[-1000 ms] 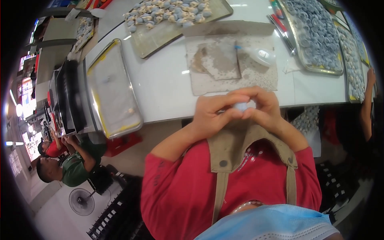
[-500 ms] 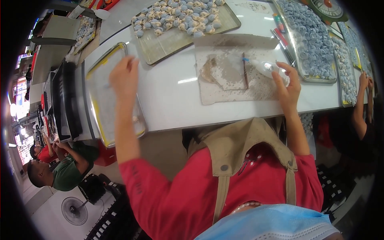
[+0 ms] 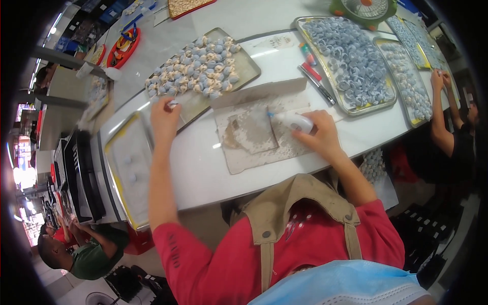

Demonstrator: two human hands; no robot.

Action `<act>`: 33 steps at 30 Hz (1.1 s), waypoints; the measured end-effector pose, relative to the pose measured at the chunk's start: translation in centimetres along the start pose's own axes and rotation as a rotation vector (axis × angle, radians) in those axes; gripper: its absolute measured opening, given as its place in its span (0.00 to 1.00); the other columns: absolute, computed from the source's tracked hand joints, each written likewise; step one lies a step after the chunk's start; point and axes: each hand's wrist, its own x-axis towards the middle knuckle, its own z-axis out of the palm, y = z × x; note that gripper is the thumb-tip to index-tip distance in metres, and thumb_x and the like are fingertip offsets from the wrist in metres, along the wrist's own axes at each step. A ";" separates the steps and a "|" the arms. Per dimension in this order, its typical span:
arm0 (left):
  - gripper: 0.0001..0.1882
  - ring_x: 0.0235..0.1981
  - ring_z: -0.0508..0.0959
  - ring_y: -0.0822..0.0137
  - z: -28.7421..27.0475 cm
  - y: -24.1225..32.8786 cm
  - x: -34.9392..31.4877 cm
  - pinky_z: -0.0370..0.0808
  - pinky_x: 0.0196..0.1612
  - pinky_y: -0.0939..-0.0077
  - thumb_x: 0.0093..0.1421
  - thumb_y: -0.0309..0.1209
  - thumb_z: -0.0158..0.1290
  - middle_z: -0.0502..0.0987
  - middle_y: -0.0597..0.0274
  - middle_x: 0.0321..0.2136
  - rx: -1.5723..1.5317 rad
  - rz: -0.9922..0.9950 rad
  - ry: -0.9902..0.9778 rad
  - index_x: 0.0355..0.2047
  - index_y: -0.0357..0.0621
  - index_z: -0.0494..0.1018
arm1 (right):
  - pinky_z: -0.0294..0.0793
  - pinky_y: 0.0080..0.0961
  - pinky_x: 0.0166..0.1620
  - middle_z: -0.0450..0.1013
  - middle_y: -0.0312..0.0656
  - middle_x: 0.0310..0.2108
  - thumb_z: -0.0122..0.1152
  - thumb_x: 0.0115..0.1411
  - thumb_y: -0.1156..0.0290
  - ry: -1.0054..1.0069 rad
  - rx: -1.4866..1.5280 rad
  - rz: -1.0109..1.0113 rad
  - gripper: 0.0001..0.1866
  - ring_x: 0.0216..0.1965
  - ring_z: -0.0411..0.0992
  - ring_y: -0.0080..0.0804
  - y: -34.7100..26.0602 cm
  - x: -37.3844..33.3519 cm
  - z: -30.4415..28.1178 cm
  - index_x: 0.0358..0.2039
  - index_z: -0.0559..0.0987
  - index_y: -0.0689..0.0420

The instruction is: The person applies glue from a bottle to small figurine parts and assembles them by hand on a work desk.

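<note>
My left hand (image 3: 165,122) is closed at the near left corner of a metal tray (image 3: 246,63) of small blue-and-cream pieces (image 3: 198,66). A small pale blue piece (image 3: 174,103) shows between its thumb and fingers; its full shape is hidden. My right hand (image 3: 325,134) wraps round a white squeeze bottle (image 3: 296,122) with a blue nozzle. The bottle is tilted on its side, its tip pointing left over a stained cardboard sheet (image 3: 244,161). Beside my left forearm lies a paper-lined tray (image 3: 119,185) with a few pale pieces on it.
A large tray (image 3: 347,109) of blue-grey cup-like pieces (image 3: 356,61) stands at the right, with a red-and-black marker (image 3: 315,76) beside it. Behind stands a green fan (image 3: 365,9). A red basket (image 3: 123,48) sits far left. Co-workers (image 3: 91,254) sit at both sides.
My left hand has gone from over the paper-lined tray to the tray of blue-and-cream pieces, and a small piece now shows in it. My right hand keeps the bottle. The whole view has shifted.
</note>
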 end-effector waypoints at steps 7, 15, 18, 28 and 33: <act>0.17 0.35 0.75 0.74 2.0 12.5 -11.5 0.71 0.35 0.86 0.57 0.25 0.50 0.76 0.62 0.33 -1.198 -0.373 -0.375 0.47 0.39 0.68 | 0.64 0.11 0.34 0.71 0.34 0.32 0.60 0.56 0.69 -0.012 0.829 0.402 0.13 0.32 0.65 0.13 0.6 -1.6 -1.0 0.39 0.70 0.60; 0.19 0.37 0.76 0.68 4.6 16.9 -16.6 0.72 0.37 0.81 0.57 0.23 0.51 0.72 0.58 0.40 -1.517 -0.736 -0.659 0.50 0.36 0.65 | 0.64 0.11 0.37 0.69 0.32 0.30 0.60 0.55 0.69 0.040 0.763 0.297 0.12 0.33 0.65 0.14 -1.4 -3.3 -3.3 0.36 0.69 0.59; 0.19 0.37 0.76 0.70 4.7 16.1 -17.5 0.72 0.37 0.82 0.57 0.23 0.51 0.73 0.58 0.39 -1.407 -0.565 -0.638 0.50 0.36 0.64 | 0.64 0.16 0.36 0.69 0.35 0.27 0.67 0.46 0.70 0.103 0.562 0.193 0.15 0.32 0.64 0.20 -2.4 -3.6 -4.1 0.32 0.72 0.60; 0.18 0.36 0.76 0.71 4.2 15.6 -18.8 0.72 0.37 0.83 0.56 0.20 0.51 0.75 0.55 0.34 -1.443 -0.547 -0.562 0.47 0.35 0.64 | 0.62 0.24 0.31 0.67 0.37 0.20 0.74 0.35 0.66 0.082 0.122 -0.114 0.17 0.27 0.59 0.32 -5.8 -3.3 -5.0 0.21 0.76 0.61; 0.18 0.36 0.76 0.70 4.1 15.3 -18.7 0.71 0.37 0.83 0.55 0.21 0.53 0.73 0.58 0.38 -1.466 -0.544 -0.565 0.47 0.35 0.65 | 0.62 0.24 0.30 0.68 0.38 0.20 0.75 0.34 0.65 0.059 0.063 -0.153 0.17 0.27 0.59 0.33 -6.7 -2.8 -4.7 0.21 0.76 0.60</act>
